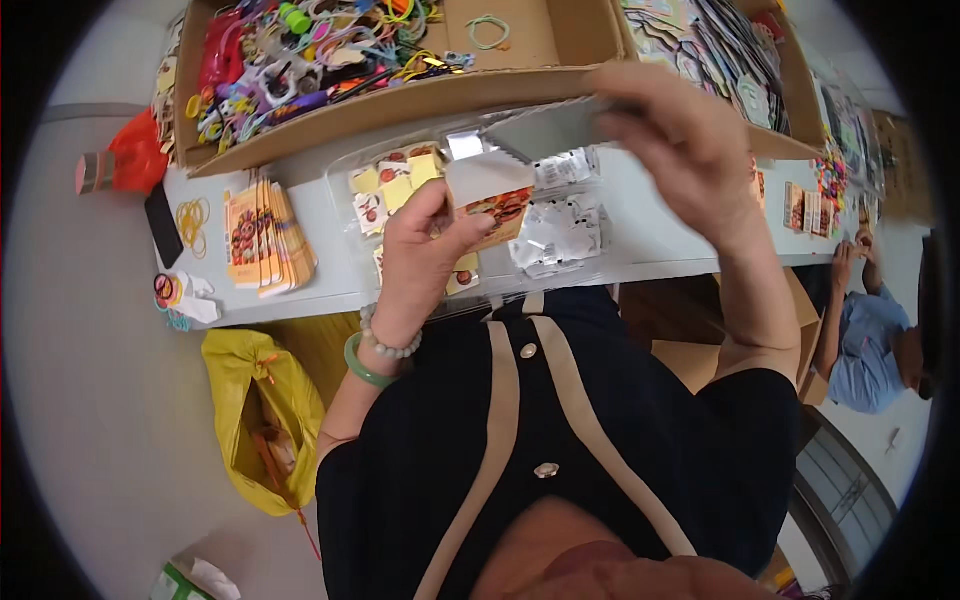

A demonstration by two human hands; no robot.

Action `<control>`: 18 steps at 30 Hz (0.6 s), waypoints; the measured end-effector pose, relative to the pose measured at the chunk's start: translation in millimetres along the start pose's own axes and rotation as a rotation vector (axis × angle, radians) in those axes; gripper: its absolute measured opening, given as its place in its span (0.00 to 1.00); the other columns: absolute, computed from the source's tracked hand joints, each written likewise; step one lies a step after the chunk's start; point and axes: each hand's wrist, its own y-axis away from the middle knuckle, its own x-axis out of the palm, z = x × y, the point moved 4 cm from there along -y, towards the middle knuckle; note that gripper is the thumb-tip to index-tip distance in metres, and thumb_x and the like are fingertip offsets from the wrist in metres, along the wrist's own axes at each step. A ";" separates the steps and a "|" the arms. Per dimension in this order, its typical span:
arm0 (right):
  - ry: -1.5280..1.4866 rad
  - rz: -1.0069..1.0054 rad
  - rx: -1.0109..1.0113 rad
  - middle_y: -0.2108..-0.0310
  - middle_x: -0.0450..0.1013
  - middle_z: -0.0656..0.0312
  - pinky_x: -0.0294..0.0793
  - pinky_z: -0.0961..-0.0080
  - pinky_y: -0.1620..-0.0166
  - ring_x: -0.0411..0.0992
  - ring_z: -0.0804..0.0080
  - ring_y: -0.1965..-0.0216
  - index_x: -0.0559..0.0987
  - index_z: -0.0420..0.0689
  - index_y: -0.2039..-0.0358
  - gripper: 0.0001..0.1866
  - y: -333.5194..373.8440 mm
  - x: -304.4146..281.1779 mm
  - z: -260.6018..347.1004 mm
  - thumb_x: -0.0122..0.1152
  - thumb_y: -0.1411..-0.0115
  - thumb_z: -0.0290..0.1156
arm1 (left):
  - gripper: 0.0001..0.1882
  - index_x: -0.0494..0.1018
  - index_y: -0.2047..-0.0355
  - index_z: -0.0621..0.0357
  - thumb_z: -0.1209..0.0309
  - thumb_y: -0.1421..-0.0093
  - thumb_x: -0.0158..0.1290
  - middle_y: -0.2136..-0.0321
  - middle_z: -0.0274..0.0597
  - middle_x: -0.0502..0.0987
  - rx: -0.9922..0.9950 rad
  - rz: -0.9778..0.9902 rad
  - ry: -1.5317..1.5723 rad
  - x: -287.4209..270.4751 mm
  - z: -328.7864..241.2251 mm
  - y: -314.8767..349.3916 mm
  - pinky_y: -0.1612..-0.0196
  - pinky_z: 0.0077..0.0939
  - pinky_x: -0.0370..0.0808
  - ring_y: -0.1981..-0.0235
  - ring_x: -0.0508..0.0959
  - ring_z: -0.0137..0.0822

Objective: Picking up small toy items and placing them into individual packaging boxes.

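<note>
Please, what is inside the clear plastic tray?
The tray holds small yellow and white cards at left, whitish packets at right. The left hand and its orange packet hide part of the middle; what lies beneath cannot be seen.

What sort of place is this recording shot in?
Probably a packing workshop: a long white table bears a fanned stack of flat orange printed cards or packets, an open brown cardboard box of small colourful trinkets is along its far edge, and another person in a light-blue top is farther right.

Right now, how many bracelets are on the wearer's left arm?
2: a pale beaded bracelet nearer the left hand, and a green bangle just farther up the forearm.
</note>
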 end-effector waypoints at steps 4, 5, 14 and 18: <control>0.095 0.161 -0.237 0.77 0.69 0.60 0.66 0.67 0.71 0.68 0.59 0.75 0.74 0.42 0.62 0.15 -10.8 33.8 20.4 0.58 0.53 0.17 | 0.12 0.72 0.61 0.65 0.77 0.46 0.58 0.66 0.32 0.75 0.038 0.012 -0.004 -6.9 1.0 5.8 0.60 0.16 0.71 0.65 0.72 0.21; 0.074 0.178 -0.239 0.77 0.69 0.60 0.66 0.67 0.71 0.68 0.60 0.75 0.74 0.42 0.61 0.16 -11.1 38.4 23.5 0.59 0.53 0.18 | 0.12 0.72 0.60 0.65 0.78 0.46 0.58 0.67 0.32 0.75 0.020 -0.003 0.009 -9.0 0.6 7.7 0.60 0.16 0.72 0.65 0.72 0.21; -0.079 0.247 -0.138 0.79 0.69 0.57 0.67 0.66 0.73 0.69 0.58 0.77 0.71 0.41 0.54 0.22 -7.7 81.1 36.9 0.60 0.53 0.18 | 0.14 0.71 0.57 0.64 0.80 0.45 0.57 0.61 0.33 0.73 0.031 0.103 0.181 -25.5 16.4 13.6 0.57 0.18 0.71 0.61 0.72 0.23; -0.093 0.236 -0.090 0.77 0.70 0.56 0.69 0.66 0.71 0.70 0.56 0.75 0.72 0.40 0.57 0.20 -10.3 89.3 28.3 0.62 0.53 0.18 | 0.16 0.70 0.55 0.64 0.82 0.45 0.56 0.61 0.33 0.72 0.023 0.130 0.241 -33.1 13.9 10.5 0.54 0.18 0.70 0.59 0.71 0.23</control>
